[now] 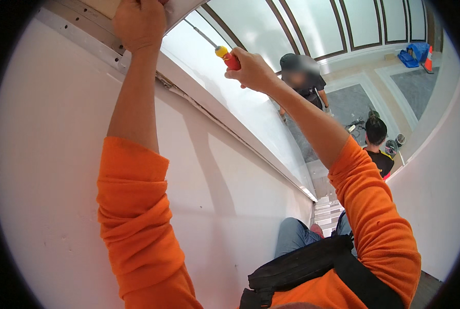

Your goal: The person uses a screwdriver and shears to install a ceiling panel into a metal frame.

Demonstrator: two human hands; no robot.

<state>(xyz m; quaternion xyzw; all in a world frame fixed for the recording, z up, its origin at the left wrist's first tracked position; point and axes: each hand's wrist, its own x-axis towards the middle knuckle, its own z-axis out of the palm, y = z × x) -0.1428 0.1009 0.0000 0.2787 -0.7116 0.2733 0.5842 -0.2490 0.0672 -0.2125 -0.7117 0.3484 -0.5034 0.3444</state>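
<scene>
My right hand [254,70] is wrapped round the red and yellow handle of a screwdriver [221,52]. Its thin metal shaft slants up and left toward a pale panel edge at the top. High on the left, my left hand [140,26] is closed against the underside of a frame, beside a metal strip with holes [75,32]. The upper edge of the picture cuts off its fingertips. A bit of red shows by them, but what they hold cannot be made out.
A long white ledge [230,123] runs diagonally down to ladder-like steps [327,213] by my legs. Below on the right are two people, one bending [312,82], one low down [378,141], with tools around. Farther off stand an orange cone [429,59] and blue sheeting [414,54].
</scene>
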